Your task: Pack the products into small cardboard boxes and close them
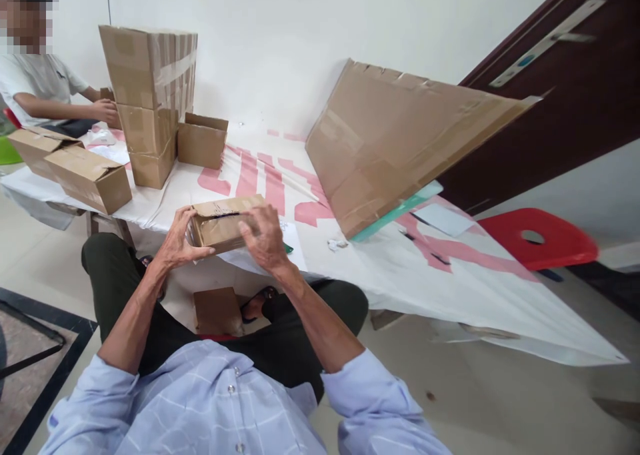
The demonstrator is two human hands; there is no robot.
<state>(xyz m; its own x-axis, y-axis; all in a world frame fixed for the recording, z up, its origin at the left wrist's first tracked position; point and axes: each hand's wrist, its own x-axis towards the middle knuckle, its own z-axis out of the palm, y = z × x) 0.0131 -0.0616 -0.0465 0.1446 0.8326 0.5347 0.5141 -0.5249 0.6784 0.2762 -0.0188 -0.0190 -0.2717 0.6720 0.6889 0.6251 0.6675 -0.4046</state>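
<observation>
Head view, the only one. Small carton (223, 234) near the centre of the frame, at the near edge of the tabletop (280, 145); whether its underside rests there or is lifted, cannot tell. A dark gap runs along its top.

Left hand (181, 240) clamped round the carton's left end, thumb on the near side. Right hand (266, 234) on the right end, fingers bent over the top; gripping or only pressing, cannot tell. Hands apart, carton between them.

Handling, by judgement: thin brown board, probably light, stiff at the corners, apt to give at the gap; taped faces perhaps slick. Best hold: both ends, low on the side walls, clear of the flaps.

Around: taped carton stack (150, 132) upper left, open carton (201, 143) just beside it; co-worker's hand (105, 112) further left. Large cardboard panel (395, 132) tilted, right of centre. Floor carton (217, 310) below, between the feet.
</observation>
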